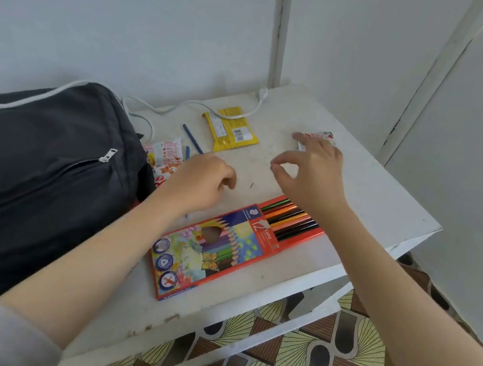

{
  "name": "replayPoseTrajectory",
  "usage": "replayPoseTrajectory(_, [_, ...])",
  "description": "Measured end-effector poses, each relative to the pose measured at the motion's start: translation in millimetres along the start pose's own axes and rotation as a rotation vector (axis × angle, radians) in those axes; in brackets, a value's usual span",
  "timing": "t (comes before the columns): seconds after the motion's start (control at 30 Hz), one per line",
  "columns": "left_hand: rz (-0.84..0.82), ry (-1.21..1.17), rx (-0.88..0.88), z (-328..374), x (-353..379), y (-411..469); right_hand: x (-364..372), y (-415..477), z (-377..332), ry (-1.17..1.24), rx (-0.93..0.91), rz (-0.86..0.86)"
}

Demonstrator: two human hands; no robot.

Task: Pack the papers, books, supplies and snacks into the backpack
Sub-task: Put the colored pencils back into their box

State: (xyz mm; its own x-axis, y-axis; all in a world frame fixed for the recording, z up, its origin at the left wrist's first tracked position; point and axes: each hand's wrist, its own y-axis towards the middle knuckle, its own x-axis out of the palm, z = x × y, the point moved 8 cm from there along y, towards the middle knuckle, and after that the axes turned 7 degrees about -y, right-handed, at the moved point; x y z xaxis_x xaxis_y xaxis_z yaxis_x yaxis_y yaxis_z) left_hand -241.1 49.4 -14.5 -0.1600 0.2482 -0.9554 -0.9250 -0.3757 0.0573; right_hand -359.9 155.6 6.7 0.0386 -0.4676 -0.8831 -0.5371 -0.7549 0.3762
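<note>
As the dark backpack (37, 173) lies at frame left, a person's right hand (311, 170), fingers loose and empty, hovers at a snack packet (320, 136) at the desk's (369, 198) upper right. The left hand (200, 182) curls by a blue pen (192, 138), grip unclear. Snack-packing seems under way; next, pinch the packet and carry it left.

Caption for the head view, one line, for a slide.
Mid-packing: left hand and right hand reach over a table strewn with a pencil box, yellow snack and pen, beside a black backpack.

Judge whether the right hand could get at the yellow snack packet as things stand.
Probably yes: the right hand hovers beside the yellow snack packet, with only bare table between them and nothing on top of it.
</note>
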Motion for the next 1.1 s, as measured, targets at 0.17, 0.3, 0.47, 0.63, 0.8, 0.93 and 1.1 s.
replayPoseTrajectory(0.17, [-0.272,0.067,-0.151,-45,-3,-17,48,36,-50,-0.011,-0.078,-0.112])
replayPoseTrajectory(0.3, [-0.264,0.082,-0.102,-44,-4,-24,79,47,-73,-0.124,-0.102,-0.189])
replayPoseTrajectory(0.47, [-0.217,0.094,-0.067,-46,-3,-25,87,46,-84,-0.151,-0.132,-0.128])
replayPoseTrajectory(0.63, [-0.148,0.068,-0.006,-41,-2,-22,80,43,-64,-0.011,-0.06,-0.043])
replayPoseTrajectory(0.8, [-0.034,-0.13,0.053,-32,-6,-13,37,26,-23,0.541,0.196,0.124])
replayPoseTrajectory(0.93, [0.172,-0.373,0.078,-12,-26,-5,3,0,29,0.913,0.539,0.305])
replayPoseTrajectory(1.1, [0.471,-0.772,0.05,11,-57,10,-30,-44,94,0.861,0.781,0.454])
